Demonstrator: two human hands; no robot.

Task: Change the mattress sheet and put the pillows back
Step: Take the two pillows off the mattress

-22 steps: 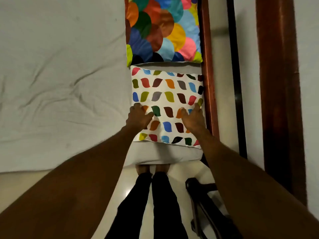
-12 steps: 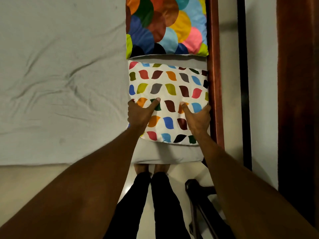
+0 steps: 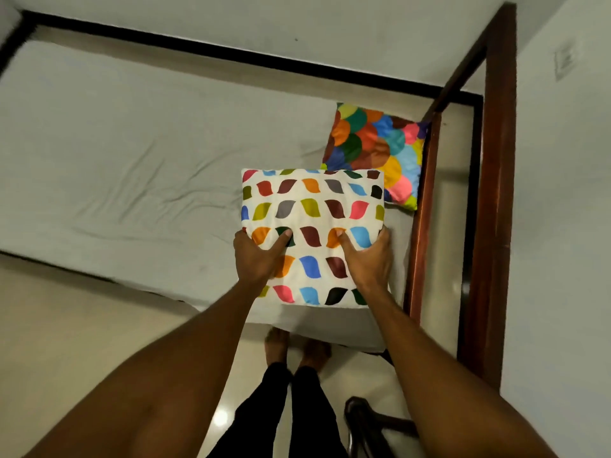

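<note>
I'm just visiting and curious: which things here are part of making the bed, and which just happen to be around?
Part of the job:
- leaf pillow, gripped by the left hand and right hand
- scale pillow, lying by the bed frame
- sheet, wrinkled, on the mattress

Just around:
- door frame
- dark object on the floor, unclear

— What's on the bed?
— A white sheet (image 3: 139,153), creased, over the mattress. A scalloped multicolour pillow (image 3: 373,150) lies at the far right corner by the wooden frame (image 3: 421,226).
— And the hands?
— The left hand (image 3: 256,256) and right hand (image 3: 367,259) grip the leaf-print pillow (image 3: 310,206) by its sides, thumbs on top, at the near right corner; its far edge overlaps the other pillow.
</note>
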